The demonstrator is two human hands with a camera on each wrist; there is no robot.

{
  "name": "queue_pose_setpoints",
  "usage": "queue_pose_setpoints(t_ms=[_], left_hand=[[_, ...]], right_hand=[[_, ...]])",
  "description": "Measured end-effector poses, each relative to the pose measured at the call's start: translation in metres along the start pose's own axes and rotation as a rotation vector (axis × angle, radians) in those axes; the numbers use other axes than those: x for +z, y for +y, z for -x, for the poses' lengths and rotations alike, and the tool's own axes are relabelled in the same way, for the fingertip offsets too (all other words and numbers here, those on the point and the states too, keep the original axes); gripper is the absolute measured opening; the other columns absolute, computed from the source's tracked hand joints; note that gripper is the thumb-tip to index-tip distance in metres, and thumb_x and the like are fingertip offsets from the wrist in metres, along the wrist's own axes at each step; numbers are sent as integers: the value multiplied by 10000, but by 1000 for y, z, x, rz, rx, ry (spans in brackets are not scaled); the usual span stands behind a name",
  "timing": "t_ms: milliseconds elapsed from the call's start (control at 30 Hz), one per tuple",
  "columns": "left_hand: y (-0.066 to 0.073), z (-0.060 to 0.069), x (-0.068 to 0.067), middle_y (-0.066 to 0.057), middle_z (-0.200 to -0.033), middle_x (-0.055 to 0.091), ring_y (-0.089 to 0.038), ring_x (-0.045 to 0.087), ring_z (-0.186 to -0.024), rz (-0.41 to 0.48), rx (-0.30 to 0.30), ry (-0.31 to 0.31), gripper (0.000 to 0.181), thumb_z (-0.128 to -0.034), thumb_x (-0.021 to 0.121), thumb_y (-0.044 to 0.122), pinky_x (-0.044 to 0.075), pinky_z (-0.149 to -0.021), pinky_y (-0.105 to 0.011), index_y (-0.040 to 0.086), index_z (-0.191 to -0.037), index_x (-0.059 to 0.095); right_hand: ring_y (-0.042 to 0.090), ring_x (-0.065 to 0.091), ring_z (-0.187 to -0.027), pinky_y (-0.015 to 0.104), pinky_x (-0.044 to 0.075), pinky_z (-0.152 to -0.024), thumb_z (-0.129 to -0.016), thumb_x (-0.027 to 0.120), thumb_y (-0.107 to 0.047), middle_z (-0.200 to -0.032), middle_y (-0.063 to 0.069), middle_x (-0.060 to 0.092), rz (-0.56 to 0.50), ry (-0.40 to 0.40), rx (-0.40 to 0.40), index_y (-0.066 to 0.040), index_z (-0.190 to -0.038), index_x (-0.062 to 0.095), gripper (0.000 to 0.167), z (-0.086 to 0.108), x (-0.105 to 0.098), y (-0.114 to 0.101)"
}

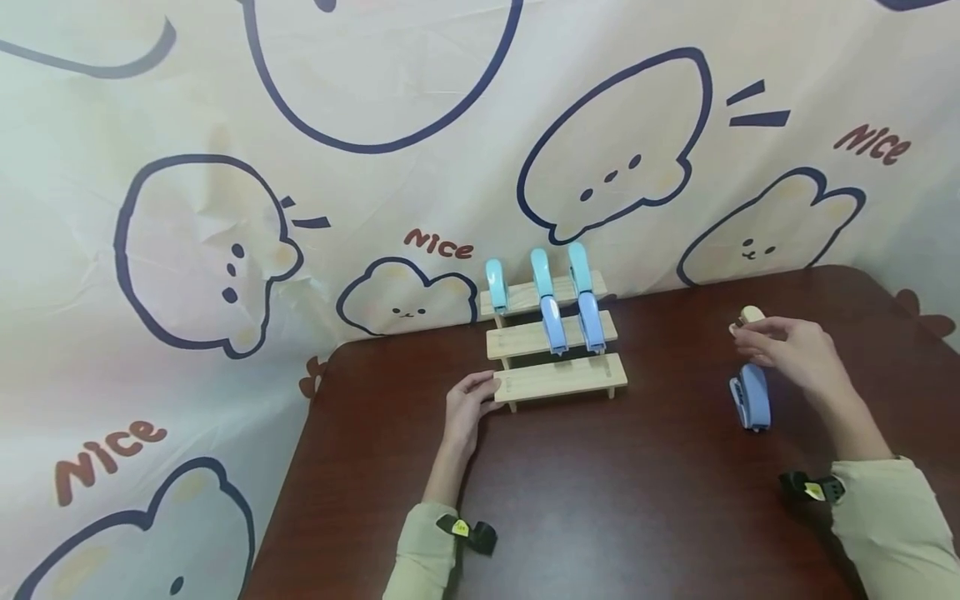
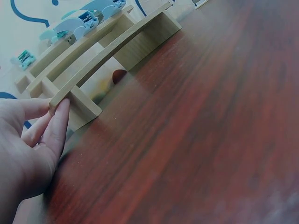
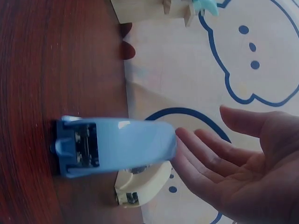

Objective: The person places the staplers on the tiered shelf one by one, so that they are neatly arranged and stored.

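Note:
My left hand (image 1: 467,407) pinches the left end of the lowest board of a three-tier wooden rack (image 1: 558,380), between thumb and fingers in the left wrist view. Three teal staplers (image 1: 542,271) stand on the top tier, two blue-violet staplers (image 1: 553,325) on the middle one. At the right, my right hand (image 1: 798,354) hovers near a light-blue stapler (image 1: 752,398) and a cream stapler (image 1: 751,314). In the right wrist view its thumb is spread from the loosely extended fingers, beside the blue stapler's top end; whether they touch it I cannot tell.
The dark red-brown wooden table (image 1: 600,500) reaches back to a cartoon-printed cloth (image 1: 420,192) hanging behind it. The rack stands close to the table's back edge. Black straps (image 1: 472,533) circle both wrists.

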State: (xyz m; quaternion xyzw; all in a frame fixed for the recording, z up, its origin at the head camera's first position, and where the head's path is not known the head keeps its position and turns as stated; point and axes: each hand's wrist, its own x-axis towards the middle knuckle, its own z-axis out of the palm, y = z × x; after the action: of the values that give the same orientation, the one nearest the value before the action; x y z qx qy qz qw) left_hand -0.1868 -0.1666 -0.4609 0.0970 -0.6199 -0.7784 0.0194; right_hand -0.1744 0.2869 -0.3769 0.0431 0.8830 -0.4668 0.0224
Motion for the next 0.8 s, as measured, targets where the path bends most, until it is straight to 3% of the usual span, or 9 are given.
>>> queue_pose_setpoints(t_ms=[100, 267, 333, 533, 800], left_hand=[[0, 0, 0, -69, -962, 713, -117, 665, -741, 7, 0, 0, 213, -930, 723, -2, 579, -632, -224, -81, -1128, 702], [1, 0, 1, -67, -947, 715, -108, 664, -742, 8, -6, 2, 224, -930, 717, -12, 579, -631, -224, -94, -1136, 695], [1, 0, 1, -65, -945, 714, -112, 668, -748, 4, -6, 2, 231, -928, 726, -4, 581, -634, -227, -93, -1139, 694], [-3, 0, -1, -55, -941, 712, -128, 669, -753, 2, -12, -6, 236, -927, 739, 16, 583, -640, -230, -79, -1139, 700], [-1, 0, 1, -49, -941, 717, -122, 670, -757, 11, 0, 1, 246, -920, 730, -3, 586, -645, -231, -104, -1140, 690]], right_hand=[[51, 707, -889, 174, 567, -722, -1047, 589, -457, -1256, 329, 650, 22, -49, -3, 119, -1376, 537, 665, -2, -5, 3], [350, 702, -1032, 458, 605, -866, -1052, 592, -430, -1327, 409, 535, 96, -151, -3, 141, -1407, 480, 681, -2, -12, 11], [409, 681, -1066, 532, 586, -899, -1054, 598, -406, -1345, 425, 505, 110, -194, -5, 150, -1416, 463, 677, -2, -14, 14], [344, 679, -1037, 428, 612, -830, -1053, 623, -322, -1272, 350, 613, 139, -280, -35, 137, -1394, 505, 584, -2, -16, 24], [319, 686, -1015, 314, 593, -777, -1036, 650, -276, -1206, 280, 667, 148, -321, -80, 139, -1376, 519, 552, -6, -17, 32]])
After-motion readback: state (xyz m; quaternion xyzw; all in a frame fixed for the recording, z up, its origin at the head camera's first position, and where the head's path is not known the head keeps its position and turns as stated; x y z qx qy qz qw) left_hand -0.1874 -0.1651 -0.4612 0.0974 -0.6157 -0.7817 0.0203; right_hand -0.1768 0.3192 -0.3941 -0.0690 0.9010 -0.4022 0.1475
